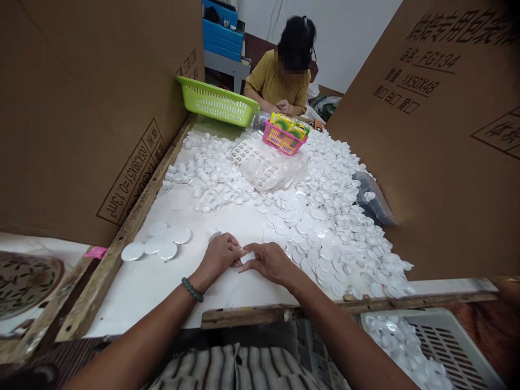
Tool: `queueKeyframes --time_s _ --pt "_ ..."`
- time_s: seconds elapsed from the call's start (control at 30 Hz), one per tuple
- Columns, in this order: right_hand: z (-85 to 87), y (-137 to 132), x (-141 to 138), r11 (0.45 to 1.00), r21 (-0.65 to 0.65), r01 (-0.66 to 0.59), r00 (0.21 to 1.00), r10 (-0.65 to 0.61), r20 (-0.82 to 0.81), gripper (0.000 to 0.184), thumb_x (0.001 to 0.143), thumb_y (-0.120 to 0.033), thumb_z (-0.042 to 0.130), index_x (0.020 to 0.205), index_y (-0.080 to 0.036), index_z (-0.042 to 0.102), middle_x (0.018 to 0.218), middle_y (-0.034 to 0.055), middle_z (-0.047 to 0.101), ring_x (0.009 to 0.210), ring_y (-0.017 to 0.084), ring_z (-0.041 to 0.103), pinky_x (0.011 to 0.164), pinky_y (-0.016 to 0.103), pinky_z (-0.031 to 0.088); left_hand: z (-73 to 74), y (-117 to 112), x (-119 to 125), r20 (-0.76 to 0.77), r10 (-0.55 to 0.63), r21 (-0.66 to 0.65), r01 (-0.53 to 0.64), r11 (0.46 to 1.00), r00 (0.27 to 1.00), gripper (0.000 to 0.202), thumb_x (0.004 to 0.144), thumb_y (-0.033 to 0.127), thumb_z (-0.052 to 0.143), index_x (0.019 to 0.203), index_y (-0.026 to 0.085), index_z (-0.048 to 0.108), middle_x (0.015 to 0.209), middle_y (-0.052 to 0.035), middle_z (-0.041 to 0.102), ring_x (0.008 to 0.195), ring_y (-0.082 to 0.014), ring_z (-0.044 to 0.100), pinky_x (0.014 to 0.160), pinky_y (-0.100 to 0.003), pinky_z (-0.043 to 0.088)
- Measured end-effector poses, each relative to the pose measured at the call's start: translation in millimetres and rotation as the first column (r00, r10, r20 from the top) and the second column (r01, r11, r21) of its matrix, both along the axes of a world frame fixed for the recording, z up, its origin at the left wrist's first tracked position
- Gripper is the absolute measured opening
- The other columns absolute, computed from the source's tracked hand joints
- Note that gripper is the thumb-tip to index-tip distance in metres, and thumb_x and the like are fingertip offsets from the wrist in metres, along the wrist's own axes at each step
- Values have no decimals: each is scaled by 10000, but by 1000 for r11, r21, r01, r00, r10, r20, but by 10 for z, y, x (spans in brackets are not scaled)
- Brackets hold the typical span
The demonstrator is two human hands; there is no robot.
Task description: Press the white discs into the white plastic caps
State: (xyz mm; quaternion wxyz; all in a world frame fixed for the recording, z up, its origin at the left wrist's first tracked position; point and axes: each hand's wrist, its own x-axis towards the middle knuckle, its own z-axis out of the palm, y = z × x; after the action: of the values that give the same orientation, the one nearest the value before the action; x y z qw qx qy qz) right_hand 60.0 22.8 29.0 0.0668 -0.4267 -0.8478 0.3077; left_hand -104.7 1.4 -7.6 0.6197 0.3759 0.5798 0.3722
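Note:
Near the front of the white tabletop, my two hands meet at the fingertips. My right hand (268, 262) has a small white plastic disc (247, 258) between its thumb and fingers. My left hand (221, 252), with a green bead bracelet (192, 290) on the wrist, is pinched closed at the disc's left edge; what lies inside its fingers is hidden. Just beyond the left knuckles lies a pale round piece (214, 235), partly covered by the hand. Several larger white discs (168, 250) lie flat to the left. Overlapping white discs (312, 246) spread out to the right.
White pieces (337, 173) are heaped across the far and right table. A plastic bag (264, 168), pink basket (284, 140) and green basket (219, 104) stand farther back. Cardboard walls (89, 108) flank both sides. Opposite sits a person (260, 81). A crate (450, 341) is below right.

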Motion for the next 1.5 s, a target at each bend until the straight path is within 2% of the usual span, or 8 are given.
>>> queueKeyframes --time_s 0.27,0.5,0.6,0.77,1.03,1.17,1.33,1.5 --pt "-156 -33 -60 990 -54 126 982 -133 -131 261 728 -394 659 930 -229 669 543 -55 527 513 93 477 517 207 335 85 -7 -9 -300 -76 66 100 993 951 201 718 306 608 767 177 461 535 44 554 509 -142 572 525 -265 449" --pt "-162 101 -230 997 6 79 940 -73 -332 411 830 -268 538 1234 -205 497 946 26 652 743 129 576 687 257 461 263 -305 -138 -822 398 506 203 838 408 200 869 266 407 981 160 534 935 -91 583 891 -228 531 751 -351 415" --pt "-122 465 -167 878 375 296 955 -260 -144 289 881 -212 423 1114 -160 586 1025 97 638 938 197 552 831 336 418 252 -278 -146 -864 432 500 338 798 259 310 848 354 466 1074 155 538 1128 -138 528 1038 -292 460 830 -416 384" --pt "-94 902 -87 818 573 48 912 -269 309 215 824 -100 448 923 -131 636 821 113 661 881 259 541 769 372 382 147 -152 -187 -926 354 374 421 826 128 226 825 313 513 974 159 587 1183 -140 509 1138 -336 379 855 -452 352" --pt "-193 601 -182 941 289 177 975 -207 75 279 900 -261 402 1086 -217 605 881 33 679 799 166 594 709 252 413 159 -295 -377 -926 372 372 320 871 64 207 841 110 408 854 178 602 966 -80 589 979 -250 473 945 -507 249" --pt "-160 831 -210 876 372 307 946 -322 -23 262 889 -221 417 1052 -178 617 990 63 646 932 184 560 811 274 399 198 -317 -343 -900 431 431 275 859 64 240 832 88 404 965 170 585 1047 -106 578 1021 -274 459 924 -526 275" --pt "-169 1182 -262 861 422 284 942 -333 44 147 825 -208 550 938 -169 636 943 80 607 940 205 530 755 284 399 119 -234 -121 -847 390 513 362 778 362 310 832 220 495 1128 129 488 1094 -138 558 980 -255 497 819 -401 431" --pt "-170 956 -258 925 335 180 981 -194 9 82 814 -197 574 772 -173 640 822 37 615 799 158 560 699 258 402 -35 -123 30 -794 246 470 305 828 555 383 793 184 545 1164 133 463 1033 -105 599 959 -234 536 810 -381 462"
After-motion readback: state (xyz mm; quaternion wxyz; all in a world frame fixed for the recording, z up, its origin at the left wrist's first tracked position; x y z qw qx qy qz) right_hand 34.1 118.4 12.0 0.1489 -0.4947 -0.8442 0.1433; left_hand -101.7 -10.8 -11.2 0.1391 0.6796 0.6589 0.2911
